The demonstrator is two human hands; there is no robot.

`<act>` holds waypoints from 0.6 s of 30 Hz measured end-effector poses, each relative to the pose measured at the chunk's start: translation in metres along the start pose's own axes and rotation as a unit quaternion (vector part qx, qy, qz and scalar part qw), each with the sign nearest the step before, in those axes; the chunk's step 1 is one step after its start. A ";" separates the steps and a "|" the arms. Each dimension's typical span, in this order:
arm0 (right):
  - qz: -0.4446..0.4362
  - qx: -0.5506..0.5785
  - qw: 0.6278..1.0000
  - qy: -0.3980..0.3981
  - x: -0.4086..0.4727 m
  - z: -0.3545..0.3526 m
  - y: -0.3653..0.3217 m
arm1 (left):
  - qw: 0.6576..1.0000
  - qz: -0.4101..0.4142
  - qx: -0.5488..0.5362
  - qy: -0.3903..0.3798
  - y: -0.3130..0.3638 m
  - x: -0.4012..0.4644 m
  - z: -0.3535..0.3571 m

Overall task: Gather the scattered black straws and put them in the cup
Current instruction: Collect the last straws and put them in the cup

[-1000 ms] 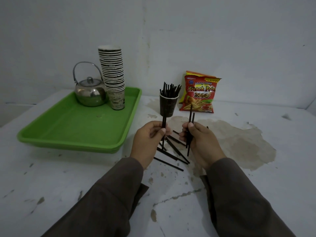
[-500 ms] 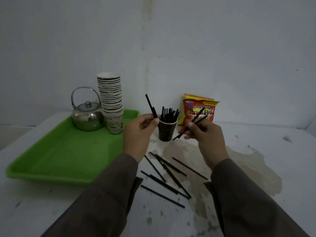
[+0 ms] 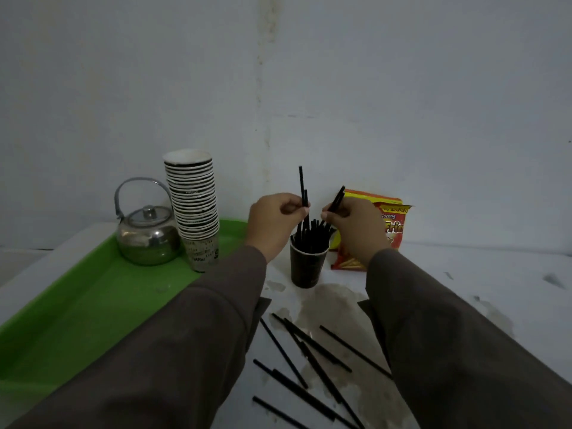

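Note:
A dark paper cup (image 3: 308,267) stands on the white table, filled with several black straws (image 3: 312,233). My left hand (image 3: 274,222) pinches black straws (image 3: 301,187) upright, their lower ends dipping into the cup's mouth. My right hand (image 3: 353,224) grips other black straws (image 3: 338,198), tilted, just above the cup's right rim. Several loose black straws (image 3: 309,360) lie scattered on the table between my forearms, nearer to me than the cup.
A green tray (image 3: 77,320) at the left carries a steel kettle (image 3: 145,239) and a tall stack of paper cups (image 3: 195,205). A red and yellow snack bag (image 3: 391,224) leans on the wall behind my right hand. The wall stands close behind.
Both hands have risen from the table and come together over the cup. The left straws have turned upright and entered the cup. The view has tilted up and closer.

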State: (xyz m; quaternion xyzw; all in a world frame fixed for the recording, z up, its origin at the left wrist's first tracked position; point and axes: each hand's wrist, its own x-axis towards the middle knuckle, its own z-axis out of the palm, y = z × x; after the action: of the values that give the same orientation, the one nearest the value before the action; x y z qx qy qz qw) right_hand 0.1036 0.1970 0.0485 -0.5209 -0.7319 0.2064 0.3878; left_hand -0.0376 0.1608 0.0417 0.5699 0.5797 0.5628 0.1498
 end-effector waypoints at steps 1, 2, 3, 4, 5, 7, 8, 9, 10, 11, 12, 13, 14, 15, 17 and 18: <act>0.003 -0.010 1.000 -0.013 0.001 0.005 0.004 | 1.000 -0.012 0.006 -0.005 -0.006 -0.001 0.004; 0.005 -0.015 1.000 -0.021 0.002 0.010 0.007 | 1.000 -0.025 0.012 -0.013 -0.011 -0.003 0.008; 0.005 -0.017 1.000 -0.025 0.002 0.013 0.008 | 0.999 -0.038 0.018 -0.024 -0.015 -0.004 0.011; 0.004 -0.022 0.999 -0.027 0.003 0.016 0.009 | 0.998 -0.050 0.026 -0.037 -0.019 -0.005 0.013; 0.002 -0.031 0.999 -0.029 0.004 0.019 0.010 | 0.996 -0.060 0.036 -0.050 -0.022 -0.005 0.015; -0.018 -0.040 0.999 -0.024 0.005 0.021 0.010 | 0.994 -0.071 0.059 -0.066 -0.025 -0.005 0.016; -0.034 -0.030 0.999 -0.021 0.005 0.021 0.009 | 0.992 -0.074 0.071 -0.068 -0.025 -0.005 0.016; -0.054 -0.014 0.998 -0.021 0.004 0.021 0.009 | 0.991 -0.076 0.086 -0.068 -0.024 -0.005 0.017; -0.072 -0.002 0.997 -0.023 0.003 0.022 0.009 | 0.989 -0.075 0.105 -0.070 -0.023 -0.004 0.017; -0.087 0.002 0.996 -0.029 0.002 0.024 0.009 | 0.986 -0.072 0.128 -0.074 -0.021 -0.004 0.017; -0.097 -0.002 0.995 -0.039 0.001 0.025 0.010 | 0.983 -0.068 0.152 -0.079 -0.020 -0.004 0.017; -0.103 -0.010 0.993 -0.051 0.000 0.026 0.011 | 0.979 -0.063 0.175 -0.083 -0.018 -0.004 0.017; -0.106 -0.024 0.992 -0.063 0.001 0.028 0.012 | 0.975 -0.058 0.198 -0.085 -0.017 -0.004 0.017; -0.108 -0.045 0.991 -0.072 0.001 0.029 0.014 | 0.970 -0.052 0.222 -0.087 -0.016 -0.005 0.016; -0.110 -0.093 0.986 -0.079 0.001 0.029 0.016 | 0.958 -0.030 0.272 -0.088 -0.015 -0.005 0.015; -0.111 -0.110 0.985 -0.074 0.000 0.029 0.016 | 0.953 -0.017 0.290 -0.084 -0.015 -0.005 0.015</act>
State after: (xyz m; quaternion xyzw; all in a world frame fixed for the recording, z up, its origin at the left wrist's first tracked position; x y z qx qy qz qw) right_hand 0.0910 0.2063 0.0194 -0.4593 -0.8302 0.1184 0.2930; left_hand -0.0318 0.1684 0.0224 0.6241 0.7129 0.3176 0.0363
